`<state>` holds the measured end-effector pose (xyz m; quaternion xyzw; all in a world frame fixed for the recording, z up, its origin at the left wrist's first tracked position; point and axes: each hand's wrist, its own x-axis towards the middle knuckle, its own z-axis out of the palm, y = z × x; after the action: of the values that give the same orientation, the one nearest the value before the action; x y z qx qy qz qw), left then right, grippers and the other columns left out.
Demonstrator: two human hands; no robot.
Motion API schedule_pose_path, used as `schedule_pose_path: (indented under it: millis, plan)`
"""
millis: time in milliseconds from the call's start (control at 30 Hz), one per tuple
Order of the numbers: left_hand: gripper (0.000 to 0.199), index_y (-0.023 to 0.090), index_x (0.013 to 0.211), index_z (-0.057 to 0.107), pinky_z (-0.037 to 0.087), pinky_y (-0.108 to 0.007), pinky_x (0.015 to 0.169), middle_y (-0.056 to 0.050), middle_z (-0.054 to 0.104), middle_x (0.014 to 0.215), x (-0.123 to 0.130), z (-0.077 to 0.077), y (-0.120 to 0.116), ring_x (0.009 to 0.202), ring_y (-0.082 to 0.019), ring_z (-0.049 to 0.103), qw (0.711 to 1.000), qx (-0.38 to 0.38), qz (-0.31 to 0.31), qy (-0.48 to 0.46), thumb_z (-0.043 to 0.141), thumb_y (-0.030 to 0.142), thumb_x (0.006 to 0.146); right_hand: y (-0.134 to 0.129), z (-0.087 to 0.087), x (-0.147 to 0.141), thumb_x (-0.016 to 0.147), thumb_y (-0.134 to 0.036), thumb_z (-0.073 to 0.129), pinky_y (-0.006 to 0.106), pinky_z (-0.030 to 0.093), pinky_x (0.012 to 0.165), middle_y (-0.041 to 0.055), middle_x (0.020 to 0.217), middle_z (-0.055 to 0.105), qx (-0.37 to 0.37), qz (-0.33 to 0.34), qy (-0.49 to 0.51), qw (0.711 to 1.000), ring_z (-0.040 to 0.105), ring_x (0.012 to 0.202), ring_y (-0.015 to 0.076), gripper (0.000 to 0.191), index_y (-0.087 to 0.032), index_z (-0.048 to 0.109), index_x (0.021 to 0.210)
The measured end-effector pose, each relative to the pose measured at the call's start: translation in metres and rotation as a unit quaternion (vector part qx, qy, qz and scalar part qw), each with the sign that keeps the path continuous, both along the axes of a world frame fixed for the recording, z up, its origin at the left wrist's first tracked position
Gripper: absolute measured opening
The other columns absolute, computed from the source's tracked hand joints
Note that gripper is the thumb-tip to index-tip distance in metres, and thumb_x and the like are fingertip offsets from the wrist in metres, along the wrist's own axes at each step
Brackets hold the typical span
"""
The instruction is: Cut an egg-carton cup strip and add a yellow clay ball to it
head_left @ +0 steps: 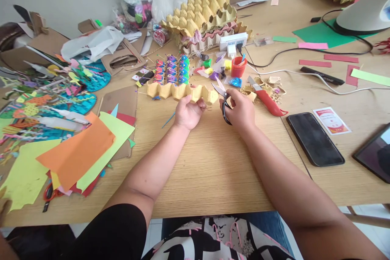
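The egg-carton strip [166, 91] partly hides the fingers of the upturned left hand [188, 113] holding it; the right hand [243, 109] curls round scissors [226, 96].

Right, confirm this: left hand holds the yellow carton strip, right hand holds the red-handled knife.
Wrong tool: the head view shows the right hand holding scissors; the knife lies to its right. The left hand does hold the yellow carton strip.

A yellow egg-carton strip [166, 91] (bumpy) extends crosswise beside open, black-handled scissors [226, 96].
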<state>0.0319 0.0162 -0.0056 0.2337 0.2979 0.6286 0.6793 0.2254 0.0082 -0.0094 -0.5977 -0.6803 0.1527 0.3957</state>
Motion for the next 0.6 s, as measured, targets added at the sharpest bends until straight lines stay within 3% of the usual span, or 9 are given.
schedule_pose_path:
  millis: [333, 600]
  plan:
    - [0.025, 0.031, 0.109, 0.075, 0.052, -0.027, 0.068, 0.002, 0.083, 0.102, -0.0005, 0.0028, -0.0001, 0.066, -0.01, 0.064, 0.999, -0.015, 0.023, 0.025, 0.08, 0.041, 0.087, 0.0007, 0.0011, 0.0018, 0.094, -0.037, 0.07, 0.033, 0.032, 0.069, 0.0039, 0.083, 0.067, -0.008, -0.001, -0.006, 1.0, 0.055, 0.076, 0.0229, 0.022, -0.025, 0.077, 0.112]
    - [0.022, 0.032, 0.109, 0.077, 0.052, -0.026, 0.068, 0.003, 0.078, 0.093, -0.0019, 0.0028, -0.0001, 0.064, -0.01, 0.059, 0.999, -0.017, 0.024, 0.026, 0.076, 0.04, 0.088, 0.0021, 0.0013, 0.0031, 0.096, -0.04, 0.071, 0.032, 0.029, 0.066, 0.0024, 0.079, 0.066, -0.011, 0.001, -0.01, 1.0, 0.052, 0.072, 0.0208, 0.02, -0.026, 0.078, 0.109]
